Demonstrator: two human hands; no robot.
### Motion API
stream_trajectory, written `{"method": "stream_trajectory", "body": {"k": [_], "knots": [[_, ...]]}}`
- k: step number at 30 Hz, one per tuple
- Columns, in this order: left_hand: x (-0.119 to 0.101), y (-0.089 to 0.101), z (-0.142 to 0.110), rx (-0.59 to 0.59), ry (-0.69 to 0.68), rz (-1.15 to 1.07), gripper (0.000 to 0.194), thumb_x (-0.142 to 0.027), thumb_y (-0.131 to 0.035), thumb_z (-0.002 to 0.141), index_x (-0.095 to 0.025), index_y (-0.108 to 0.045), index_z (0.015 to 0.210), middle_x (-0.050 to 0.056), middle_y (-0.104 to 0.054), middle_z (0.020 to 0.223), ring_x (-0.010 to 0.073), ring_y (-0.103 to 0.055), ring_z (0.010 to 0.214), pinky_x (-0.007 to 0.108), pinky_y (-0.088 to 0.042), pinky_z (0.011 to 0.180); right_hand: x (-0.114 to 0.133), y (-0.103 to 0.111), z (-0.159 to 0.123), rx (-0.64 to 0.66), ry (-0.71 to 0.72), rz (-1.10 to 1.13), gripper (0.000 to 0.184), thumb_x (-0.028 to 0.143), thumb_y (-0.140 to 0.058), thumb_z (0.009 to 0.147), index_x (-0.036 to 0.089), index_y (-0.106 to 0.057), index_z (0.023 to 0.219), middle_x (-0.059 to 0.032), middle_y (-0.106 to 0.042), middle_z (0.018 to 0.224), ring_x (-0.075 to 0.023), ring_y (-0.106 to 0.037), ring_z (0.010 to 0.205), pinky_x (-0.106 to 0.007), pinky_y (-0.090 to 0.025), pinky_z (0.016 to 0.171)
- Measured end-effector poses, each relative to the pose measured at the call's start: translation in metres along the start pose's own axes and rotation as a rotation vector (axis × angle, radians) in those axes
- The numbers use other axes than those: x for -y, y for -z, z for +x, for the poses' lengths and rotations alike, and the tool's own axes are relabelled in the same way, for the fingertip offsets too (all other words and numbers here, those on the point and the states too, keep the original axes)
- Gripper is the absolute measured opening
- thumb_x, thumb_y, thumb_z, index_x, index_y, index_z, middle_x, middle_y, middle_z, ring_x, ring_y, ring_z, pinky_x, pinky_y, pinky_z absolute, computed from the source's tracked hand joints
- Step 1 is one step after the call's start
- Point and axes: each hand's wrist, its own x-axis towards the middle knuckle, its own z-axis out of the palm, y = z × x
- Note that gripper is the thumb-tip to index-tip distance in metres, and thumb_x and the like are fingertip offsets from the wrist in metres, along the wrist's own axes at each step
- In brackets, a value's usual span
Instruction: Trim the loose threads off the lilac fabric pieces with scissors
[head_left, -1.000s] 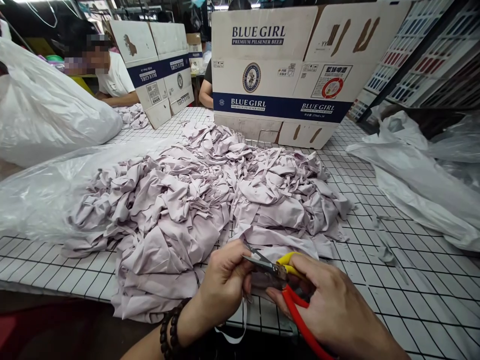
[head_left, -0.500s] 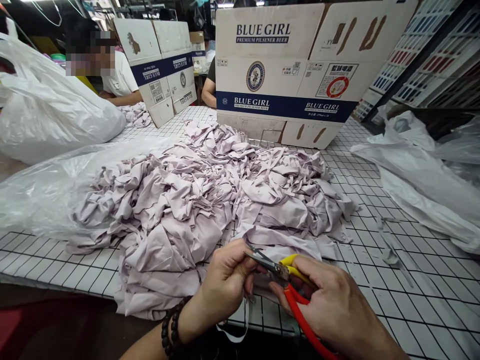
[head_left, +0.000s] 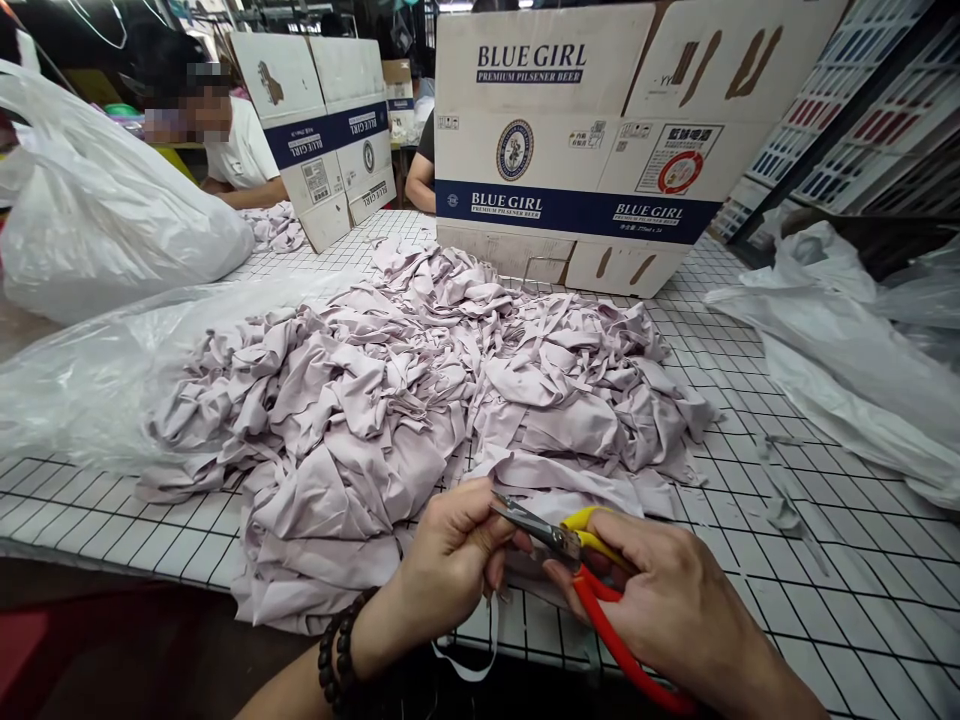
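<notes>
Left hand (head_left: 448, 562) pinches a strip (head_left: 472, 678) dangling beneath, likely light, limp, best fingertip-held; right hand (head_left: 669, 590) grips scissors (head_left: 559, 539) by the handles.

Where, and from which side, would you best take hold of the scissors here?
Probably by the yellow handle and red handle of the scissors, coming from the person's right, where the right hand holds them. The blades point left, tips close by the left hand, so the handle end looks the safer side.
</notes>
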Motion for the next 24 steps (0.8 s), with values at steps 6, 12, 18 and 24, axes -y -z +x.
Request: {"method": "stream_trajectory", "body": {"k": [6,12,18,24], "knots": [[0.000,0.001,0.000,0.021,0.014,0.009,0.042,-0.045,-0.051,0.093,-0.014,-0.064,0.069,-0.002,-0.046,0.060,0.0048,-0.045,0.039,0.018,-0.035,0.040,-0.007,-0.004,0.000,0.049,-0.040,0.112,0.034,0.041,-0.065,0.075,0.022,-0.046,0.054,0.0041,-0.047,0.050,-0.0111,-0.042,0.047,-0.023,-0.032,0.044],[-0.003,0.003,0.002,0.001,0.063,-0.019,0.045,-0.053,-0.053,0.090,-0.013,-0.061,0.069,-0.004,-0.045,0.052,0.0056,-0.043,0.037,0.019,-0.038,0.043,-0.028,-0.013,0.000,0.101,-0.380,0.569,0.029,0.047,-0.063,0.079,0.022,-0.051,0.073,0.0050,-0.050,0.059,-0.0123,-0.047,0.051,-0.023,-0.039,0.048],[0.010,0.008,0.003,-0.073,0.081,-0.022,0.041,-0.050,-0.051,0.092,-0.013,-0.060,0.077,-0.001,-0.051,0.063,0.0082,-0.048,0.050,0.020,-0.041,0.051,-0.037,-0.054,0.003,-0.020,-0.505,0.403,0.022,0.031,-0.067,0.068,0.023,-0.050,0.080,0.0020,-0.060,0.069,-0.0173,-0.056,0.061,-0.028,-0.045,0.055],[0.012,0.004,0.000,0.175,0.132,0.154,0.040,-0.025,-0.078,0.071,-0.017,-0.063,0.107,0.004,-0.065,0.094,0.0158,-0.060,0.081,0.025,-0.051,0.073,-0.004,-0.024,0.018,0.173,-0.373,1.002,0.025,0.040,-0.067,0.077,0.024,-0.048,0.080,0.0045,-0.056,0.062,-0.0149,-0.057,0.054,-0.025,-0.046,0.050]]}}
